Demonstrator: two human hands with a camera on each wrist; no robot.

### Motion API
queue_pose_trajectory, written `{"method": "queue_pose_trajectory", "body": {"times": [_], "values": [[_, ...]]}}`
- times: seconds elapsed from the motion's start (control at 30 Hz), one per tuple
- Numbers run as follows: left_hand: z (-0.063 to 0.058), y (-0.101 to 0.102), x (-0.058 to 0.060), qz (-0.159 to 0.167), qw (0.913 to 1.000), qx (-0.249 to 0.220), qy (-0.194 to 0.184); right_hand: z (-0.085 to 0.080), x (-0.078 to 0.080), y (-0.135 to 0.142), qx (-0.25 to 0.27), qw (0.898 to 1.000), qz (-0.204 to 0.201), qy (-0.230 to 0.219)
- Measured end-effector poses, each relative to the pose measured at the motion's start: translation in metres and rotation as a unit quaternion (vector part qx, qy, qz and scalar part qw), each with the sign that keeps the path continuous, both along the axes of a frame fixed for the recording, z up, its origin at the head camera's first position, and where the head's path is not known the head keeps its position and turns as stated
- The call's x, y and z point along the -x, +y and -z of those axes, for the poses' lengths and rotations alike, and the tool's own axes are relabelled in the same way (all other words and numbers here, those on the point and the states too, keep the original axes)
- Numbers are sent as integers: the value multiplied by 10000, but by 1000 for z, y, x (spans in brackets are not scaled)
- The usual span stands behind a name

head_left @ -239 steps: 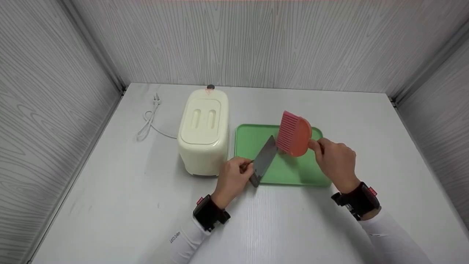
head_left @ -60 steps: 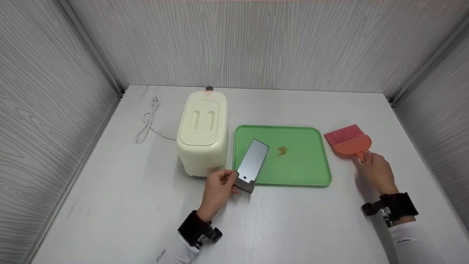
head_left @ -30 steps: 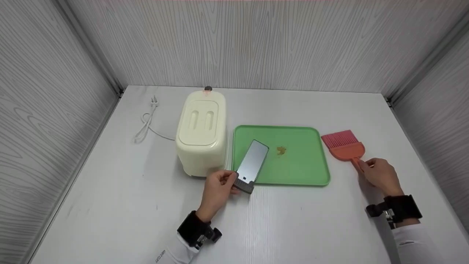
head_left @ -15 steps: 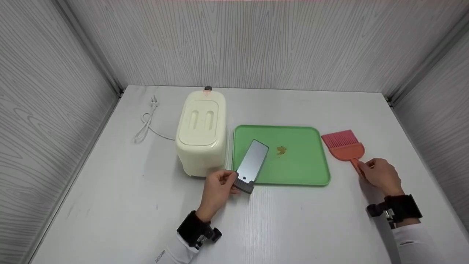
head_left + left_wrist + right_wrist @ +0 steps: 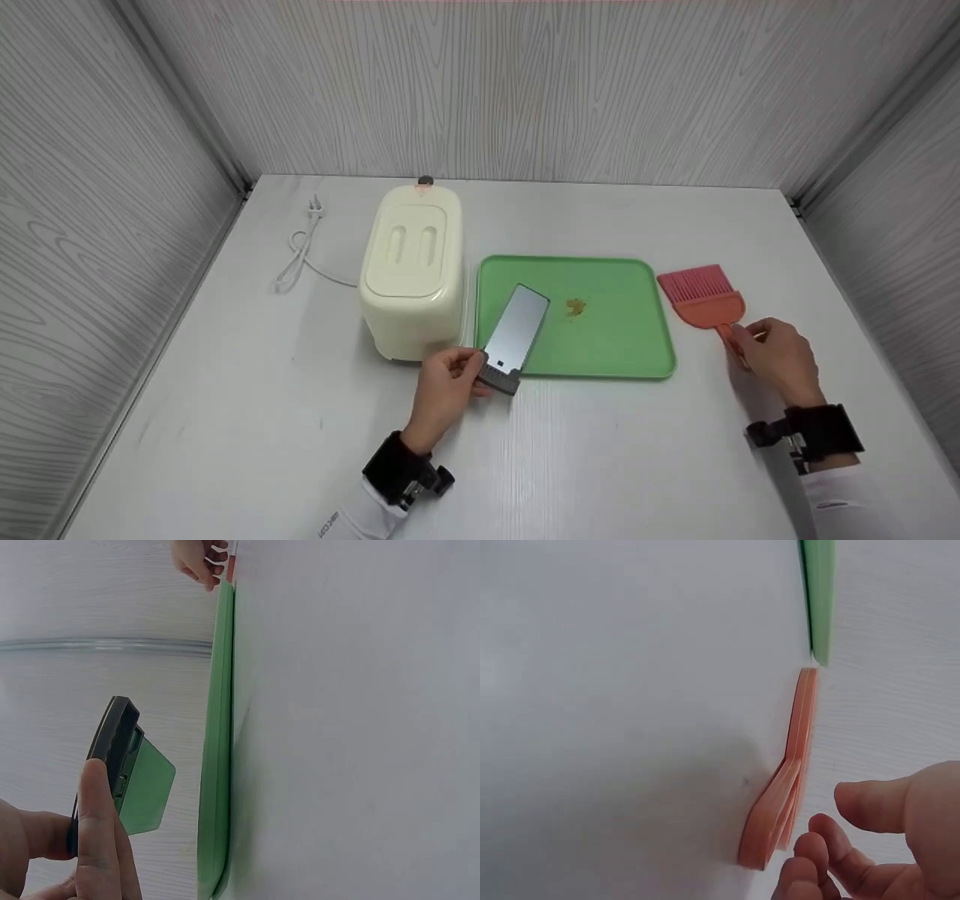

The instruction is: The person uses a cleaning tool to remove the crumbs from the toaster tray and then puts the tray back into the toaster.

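My left hand [image 5: 442,386] pinches the dark grip of a toaster crumb tray [image 5: 517,326], a flat, shiny metal plate. The plate overlaps the left part of the green tray [image 5: 615,345] in the head view; in the left wrist view it is raised above that tray. Brown crumbs [image 5: 575,307] lie in a small heap on the green tray. Right of it, an orange brush [image 5: 709,307] with pink bristles lies on the table. My right hand [image 5: 780,360] is beside the brush's handle, its fingers loosely bent and apart from it in the right wrist view.
A cream toaster [image 5: 409,277] with a lid stands left of the green tray, close to its edge. Its white cord [image 5: 300,255] and plug lie on the table farther left. Grey wood-grain panels [image 5: 525,90] enclose the back and sides.
Eight seconds ago my right hand held the brush against the tilted crumb tray. Since then the brush has moved right onto the table and been let go. The crumb tray moved down-left and lies flatter.
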State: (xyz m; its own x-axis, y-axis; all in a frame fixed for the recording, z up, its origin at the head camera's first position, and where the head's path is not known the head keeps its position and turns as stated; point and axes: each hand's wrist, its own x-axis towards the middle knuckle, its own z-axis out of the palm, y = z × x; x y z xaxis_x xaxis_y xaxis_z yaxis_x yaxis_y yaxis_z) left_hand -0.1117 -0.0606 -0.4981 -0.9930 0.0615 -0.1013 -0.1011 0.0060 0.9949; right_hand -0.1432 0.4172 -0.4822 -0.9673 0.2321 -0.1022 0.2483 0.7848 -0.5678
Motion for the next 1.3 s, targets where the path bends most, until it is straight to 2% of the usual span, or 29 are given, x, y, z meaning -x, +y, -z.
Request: {"method": "queue_pose_trajectory", "body": {"times": [0.17, 0.33, 0.7, 0.93, 1.3], "values": [[1, 0, -1, -4, 10000, -63, 43, -4, -2, -19, 228, 9993, 5, 280], [1, -1, -1, 8, 10000, -82, 41, -6, -6, -42, 563, 9967, -164, 558], [-3, -1, -2, -17, 9999, -130, 70, -7, -16, -84, 1418, 9870, -328, 675], [-2, 0, -3, 24, 9999, -155, 58, -7, -24, -108, 2143, 9724, -774, 513], [-2, 3, -3, 16, 9998, -148, 98, 4, -28, -150, 2561, 9571, -1314, 318]]}}
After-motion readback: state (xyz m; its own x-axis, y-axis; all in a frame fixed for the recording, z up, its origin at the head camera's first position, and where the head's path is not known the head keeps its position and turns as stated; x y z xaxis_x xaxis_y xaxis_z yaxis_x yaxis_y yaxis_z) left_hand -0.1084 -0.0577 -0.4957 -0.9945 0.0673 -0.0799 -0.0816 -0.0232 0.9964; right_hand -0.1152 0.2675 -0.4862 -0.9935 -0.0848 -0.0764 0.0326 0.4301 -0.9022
